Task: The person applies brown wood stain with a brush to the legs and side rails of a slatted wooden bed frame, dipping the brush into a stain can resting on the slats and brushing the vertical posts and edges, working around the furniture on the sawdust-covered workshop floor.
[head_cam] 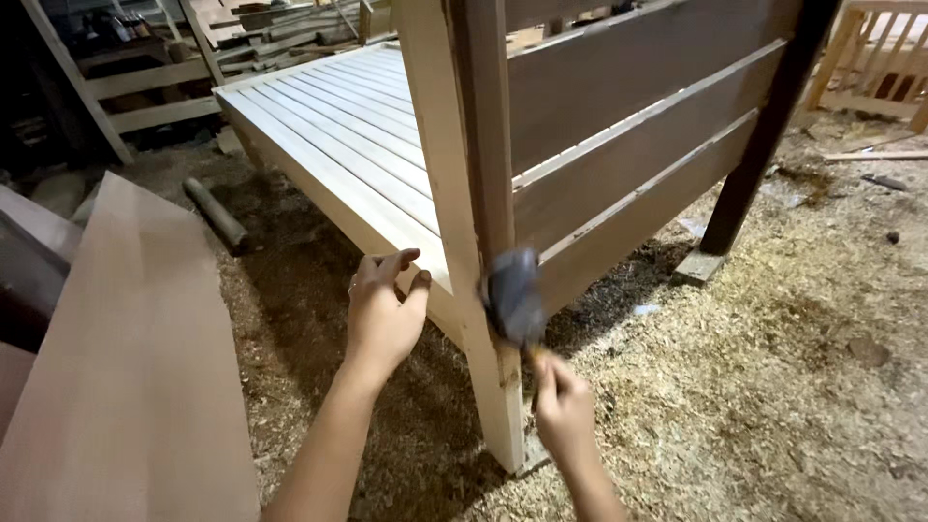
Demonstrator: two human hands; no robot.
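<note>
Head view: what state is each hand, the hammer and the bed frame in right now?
Left hand: open, fingers curled at the slatted platform's edge.
Right hand: shut on the hammer handle.
Hammer: head blurred, at the corner post.
Bed frame: upright on the sawdust floor.
Corner post: standing vertical.

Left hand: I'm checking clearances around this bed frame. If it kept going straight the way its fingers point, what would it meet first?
The left hand points up and to the right, so it would most likely meet the pale side rail where it joins the corner post. Depth is unclear; the fingertips may already be touching it.
</note>
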